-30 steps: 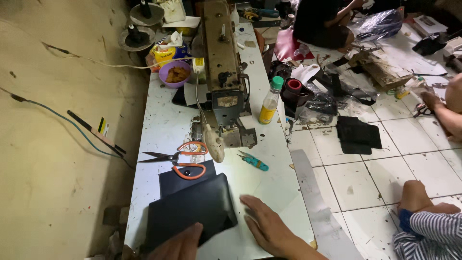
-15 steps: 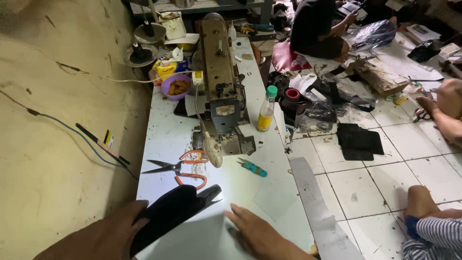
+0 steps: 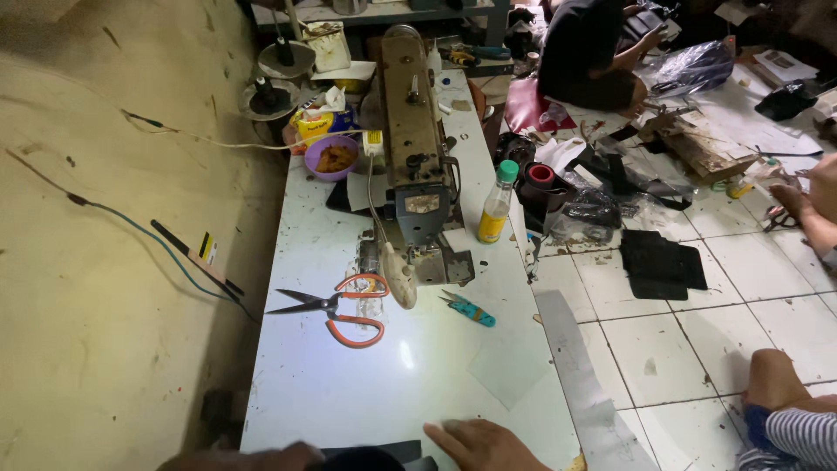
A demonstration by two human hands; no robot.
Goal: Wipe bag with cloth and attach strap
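Observation:
My right hand (image 3: 481,445) lies flat on the white table (image 3: 349,401) at its near edge, fingers spread, holding nothing. My left hand (image 3: 248,458) is blurred at the bottom edge, right beside a black fabric piece (image 3: 375,455) that is mostly cut off by the frame. Whether the left hand grips the piece is unclear. Orange-handled scissors (image 3: 340,310) lie further up the table, left of a small teal tool (image 3: 471,310). An old sewing machine (image 3: 414,148) stands beyond them.
A green-capped bottle (image 3: 495,205) stands right of the machine, a purple bowl (image 3: 331,159) to its left. Black pieces (image 3: 658,262) lie on the tiled floor. Other people sit there: a striped sleeve (image 3: 789,432), a hand (image 3: 806,205), a person in black (image 3: 584,52).
The black piece, flat on the table and then lifted by my left hand, has come down and towards me, almost out of view. My right hand stays on the table.

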